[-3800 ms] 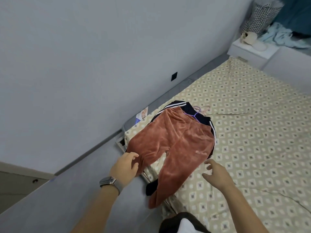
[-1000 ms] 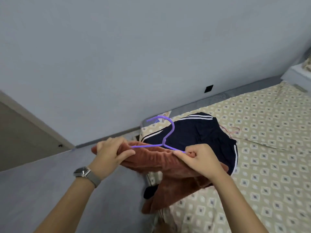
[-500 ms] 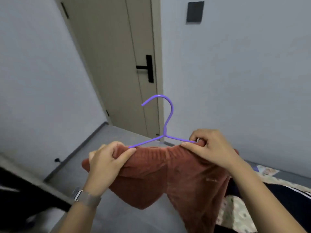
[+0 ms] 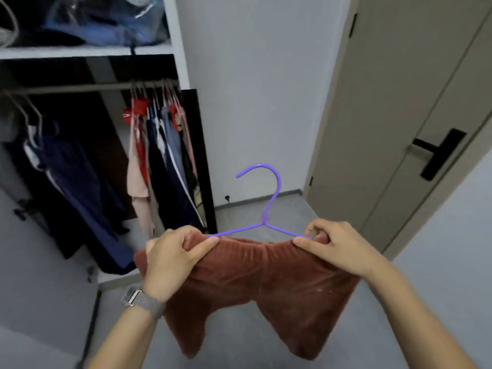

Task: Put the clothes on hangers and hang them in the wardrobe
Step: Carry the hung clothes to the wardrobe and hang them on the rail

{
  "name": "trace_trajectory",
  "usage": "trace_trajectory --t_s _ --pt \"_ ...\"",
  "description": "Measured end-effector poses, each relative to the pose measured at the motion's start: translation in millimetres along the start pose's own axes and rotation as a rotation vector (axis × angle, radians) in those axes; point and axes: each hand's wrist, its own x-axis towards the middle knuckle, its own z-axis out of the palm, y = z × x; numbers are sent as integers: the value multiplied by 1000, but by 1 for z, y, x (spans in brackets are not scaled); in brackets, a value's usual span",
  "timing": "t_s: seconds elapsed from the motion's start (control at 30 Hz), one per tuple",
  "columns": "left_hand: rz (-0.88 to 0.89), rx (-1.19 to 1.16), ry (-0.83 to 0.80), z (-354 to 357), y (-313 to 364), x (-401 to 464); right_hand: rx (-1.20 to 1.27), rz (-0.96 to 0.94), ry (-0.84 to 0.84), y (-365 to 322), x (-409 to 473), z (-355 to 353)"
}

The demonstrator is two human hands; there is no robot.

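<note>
Head-worn view, looking forward and down, close above hands (image 4: 338, 246)

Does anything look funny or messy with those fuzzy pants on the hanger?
A bit. The rust-brown velvety trousers are bunched at the waistband along the thin purple hanger, pinched there by the left hand and the right hand. The legs dangle unevenly. Nothing looks torn.

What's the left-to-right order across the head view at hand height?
Wardrobe clothes → left hand → purple hanger → right hand → door.
</note>
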Motion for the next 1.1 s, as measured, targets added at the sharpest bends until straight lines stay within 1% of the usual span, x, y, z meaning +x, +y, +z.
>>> trace_trajectory --t_s 0.13,0.3,0.4,0.47,0.6,0.67,0.73,0.8,0.83,0.87,0.93,1.0,1.1 --pt "-182 73 112 -44 -43 -16 47 -147 -83 -46 37 35" --pt "-402 94 265 -95 -95 -28 -40 -300 -216 -118 77 77" --pt "-472 99 287 -124 -127 -24 -85 -374 -246 -165 98 105" --pt "-494 80 292 -144 -151 -16 -95 -374 -237 -192 113 125" --pt "-458 109 283 -181 -201 4 -135 -339 -249 -242 139 163" --pt "-412 116 281 -198 -227 15 -33 -321 -299 -260 151 181" --pt "-356 107 265 -213 -251 25 187 -294 -463 -276 158 195" --pt "-277 116 249 -226 -267 37 425 -238 -709 -290 161 204" --pt "-240 118 235 -230 -273 45 514 -205 -805 -296 162 207" --pt "-203 117 221 -233 -277 54 587 -181 -860 -302 165 208" --pt "-146 99 223 -236 -287 76 682 -133 -871 -313 174 212" --pt "-123 38 220 -235 -297 102 719 -91 -806 -323 189 215" --pt "-100 -41 167 -230 -312 145 727 -66 -704 -338 216 220"
